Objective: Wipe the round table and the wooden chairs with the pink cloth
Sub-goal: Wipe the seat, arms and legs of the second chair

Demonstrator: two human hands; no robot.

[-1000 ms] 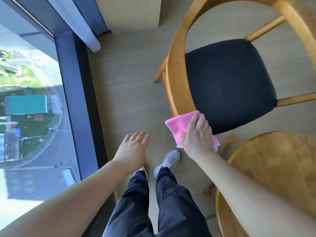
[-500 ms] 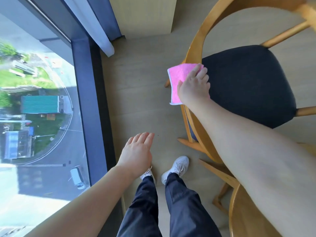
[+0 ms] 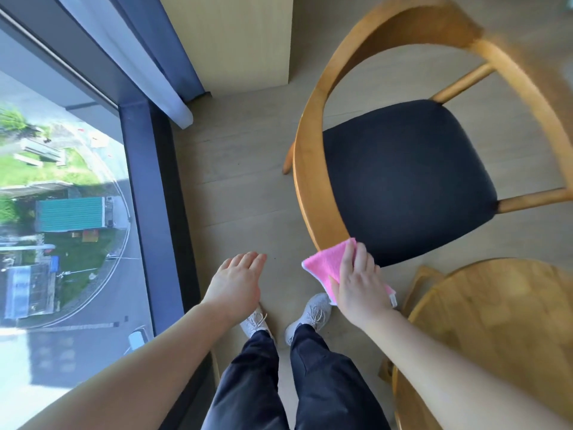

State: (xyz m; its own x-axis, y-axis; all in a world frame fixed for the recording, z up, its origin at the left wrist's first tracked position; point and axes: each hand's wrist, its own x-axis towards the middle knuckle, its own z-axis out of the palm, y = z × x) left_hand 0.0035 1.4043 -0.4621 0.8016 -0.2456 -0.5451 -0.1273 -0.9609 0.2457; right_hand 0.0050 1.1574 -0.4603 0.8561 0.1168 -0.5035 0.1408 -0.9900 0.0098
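— How far along does the wiping look?

— Midway through a chair, by the look of it. The right hand (image 3: 361, 282) presses the pink cloth (image 3: 328, 268) flat against the near end of the wooden chair (image 3: 313, 169)'s curved back rail, fingers spread over the cloth and closed down on it. Nothing tells which stretches of the rail are already clean — no damp streaks show on the wood.

— And the round table (image 3: 496, 330)?

— It sits at the lower right, just beside the right forearm, its top bare. Whether it has been wiped cannot be told. A judgement only: the far curve of the rail, the two side spindles and any other chair are probably left to do. Part of a second wooden frame (image 3: 418, 283) peeks out between the table and the chair, likely another chair tucked under.

— What is the other hand doing?

— The left hand (image 3: 237, 280) hangs over the floor, fingers together and extended, holding nothing.

— Anything in the way?

— The space is tight. The person's grey shoes (image 3: 310, 311) stand between the window frame (image 3: 148, 197) on the left and the chair on the right, with a curtain (image 3: 155, 63) hanging at the upper left and a pale cabinet (image 3: 235, 38) beyond. The dark seat cushion (image 3: 403, 181) lies right under the rail — the cloth could brush it when following the curve.
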